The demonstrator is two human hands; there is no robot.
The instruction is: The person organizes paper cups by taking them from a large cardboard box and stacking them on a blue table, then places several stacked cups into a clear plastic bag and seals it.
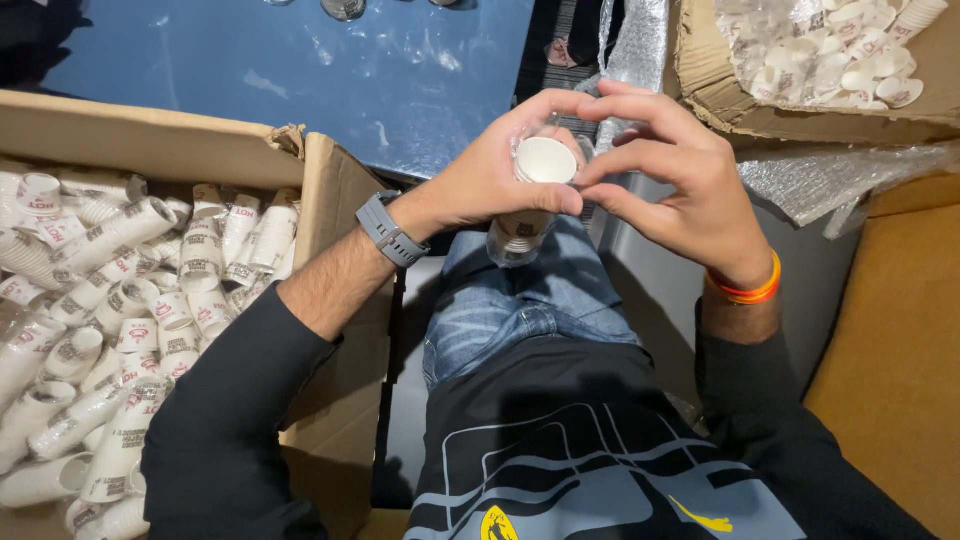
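Note:
Over my lap, my left hand [490,175] grips an upright stack of small white paper cups [530,200] wrapped in a clear plastic sleeve. The stack's white round top faces me. My right hand [675,180] curls over that top end, with thumb and fingertips touching the plastic at the rim. A grey watch sits on my left wrist and an orange band on my right.
A cardboard box [330,190] at my left holds several stacks of printed paper cups [120,310]. Another cardboard box [700,85] at the upper right holds loose white cups [840,60]. A blue table [300,70] lies ahead. Crumpled clear plastic [830,175] hangs at the right.

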